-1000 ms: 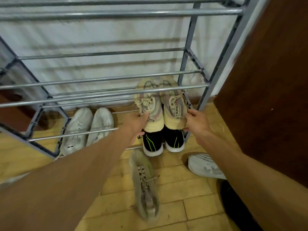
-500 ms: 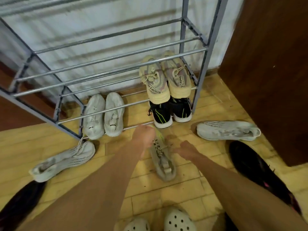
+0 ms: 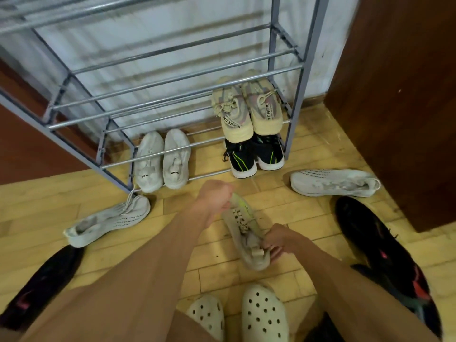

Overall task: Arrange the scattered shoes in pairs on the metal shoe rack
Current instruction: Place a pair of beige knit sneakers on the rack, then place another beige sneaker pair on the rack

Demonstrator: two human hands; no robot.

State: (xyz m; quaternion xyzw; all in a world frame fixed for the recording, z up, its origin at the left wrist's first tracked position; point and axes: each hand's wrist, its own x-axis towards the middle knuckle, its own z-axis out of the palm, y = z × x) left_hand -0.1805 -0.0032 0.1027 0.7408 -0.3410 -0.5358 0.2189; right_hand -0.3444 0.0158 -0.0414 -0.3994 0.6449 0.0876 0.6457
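Observation:
A grey-green sneaker [image 3: 243, 230] lies on the floor in front of the metal shoe rack [image 3: 172, 77]. My left hand [image 3: 216, 197] grips its toe and my right hand [image 3: 277, 239] grips its heel. On the rack's right side a beige pair [image 3: 246, 109] rests on the second shelf, above a black pair [image 3: 254, 155] with green stripes. A white pair [image 3: 162, 160] sits at the bottom left. Loose on the floor are one white knit sneaker [image 3: 108, 219] at the left and another [image 3: 334, 182] at the right, plus black shoes [image 3: 377, 245] [image 3: 42, 285] on both sides.
A brown wooden cabinet [image 3: 399, 99] stands right of the rack. My feet in pale clogs [image 3: 264, 314] are at the bottom. The floor is yellow tile. The rack's upper shelves hold nothing in view.
My hands left the beige pair on the shelf, came down to the floor and took hold of the grey-green sneaker. The view tilted downward.

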